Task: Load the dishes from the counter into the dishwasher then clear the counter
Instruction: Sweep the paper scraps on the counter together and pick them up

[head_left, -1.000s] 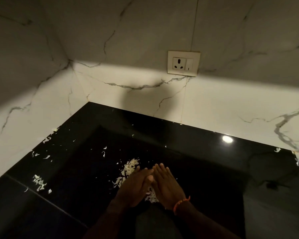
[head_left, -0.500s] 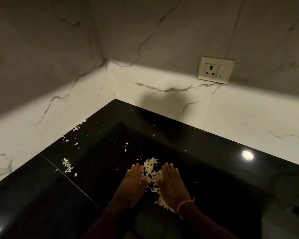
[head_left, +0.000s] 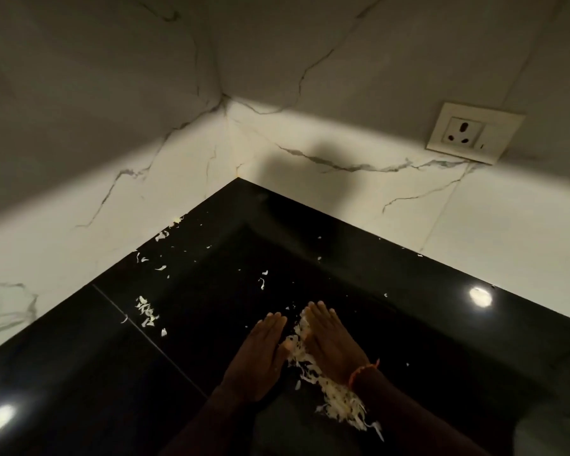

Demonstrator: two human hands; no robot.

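Counter (head_left: 359,258) is glossy black stone, tucked into a corner of white marble-look wall tiles (head_left: 79,199), and it's got pale shredded scraps (head_left: 338,394) all over it. Can't tell what they are tbh, maybe cabbage or onion bits, too dim and small to say. Biggest heap sits near the bottom middle, running between the two hands and down under the right wrist.

Left hand (head_left: 260,353) lies flat, fingers straight and together, palm down on the counter just left of the heap, not gripping anything. Right hand (head_left: 331,343) same deal: fingers straight, resting w/ its inner edge against the scraps, nothing held. Orange thread band (head_left: 362,371) on the right wrist. Both forearms cut off at the bottom edge.

Smaller scrap clusters (head_left: 147,314) sit further left near a seam in the stone, plus loose flecks (head_left: 163,235) up by the left wall. Wall socket (head_left: 473,136) at upper right, above the shadow line. Two round light glares on the surface hide whatever's under them. No dishes or dishwasher in view.
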